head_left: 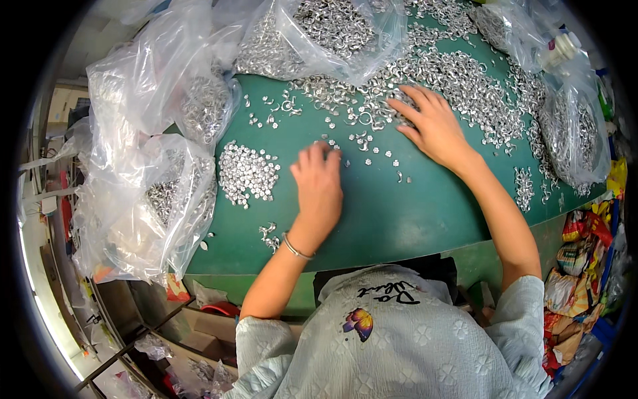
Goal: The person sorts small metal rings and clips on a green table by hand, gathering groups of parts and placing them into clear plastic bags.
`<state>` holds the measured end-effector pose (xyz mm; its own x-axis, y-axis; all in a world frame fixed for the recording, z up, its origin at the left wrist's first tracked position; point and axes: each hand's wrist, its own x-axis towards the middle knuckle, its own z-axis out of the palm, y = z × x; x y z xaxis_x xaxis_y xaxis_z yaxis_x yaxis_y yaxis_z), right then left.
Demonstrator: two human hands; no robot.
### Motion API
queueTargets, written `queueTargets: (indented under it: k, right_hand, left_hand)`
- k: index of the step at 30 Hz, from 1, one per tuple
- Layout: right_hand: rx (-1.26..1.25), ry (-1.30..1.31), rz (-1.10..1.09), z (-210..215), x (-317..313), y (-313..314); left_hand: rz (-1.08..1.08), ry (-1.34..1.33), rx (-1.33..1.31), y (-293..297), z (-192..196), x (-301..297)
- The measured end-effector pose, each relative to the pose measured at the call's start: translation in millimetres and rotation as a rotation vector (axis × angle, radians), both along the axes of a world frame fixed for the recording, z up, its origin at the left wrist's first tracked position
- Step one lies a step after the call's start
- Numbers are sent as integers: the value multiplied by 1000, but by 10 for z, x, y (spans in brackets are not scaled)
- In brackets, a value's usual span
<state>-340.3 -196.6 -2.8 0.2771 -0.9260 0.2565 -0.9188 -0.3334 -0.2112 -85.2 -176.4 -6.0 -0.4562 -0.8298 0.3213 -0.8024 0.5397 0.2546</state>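
Note:
My right hand (435,130) reaches to the near edge of a broad heap of small silvery metal pieces (458,80), fingers spread and touching the loose ones. My left hand (319,183), with a bangle (297,247) on its wrist, is low over the table beside a few scattered pieces. Its fingers are bent and blurred by motion, so whether they hold a piece cannot be seen. To its left lies a separate pile of small, rounded, flower-like metal pieces (247,173). Hooked or curved pieces (269,236) form a little cluster near my left wrist.
Clear plastic bags of metal pieces stand on the green table (399,216): one bag (179,193) at left, another bag (325,40) at the back, and one more bag (575,133) at right. Colourful packages (578,266) are piled beyond the right edge. Boxes (199,332) sit below at left.

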Motion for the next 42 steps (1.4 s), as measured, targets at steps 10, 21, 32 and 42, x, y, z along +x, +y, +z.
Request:
queueTargets:
  k: [10,21,32,42]
  right_hand:
    - [25,-153,-42,153,461,816]
    - [-186,-353,-113,182,258,445]
    - [-57,-210,-68,145,168,294]
    - [290,-125,272,182,120,785]
  left_hand:
    - [-16,111,153,185,181,-160]
    - [-149,202,343,773,146,-346]
    - [-192,227,305,624,104,-283]
    - [-183,381,407,847,116,-82]
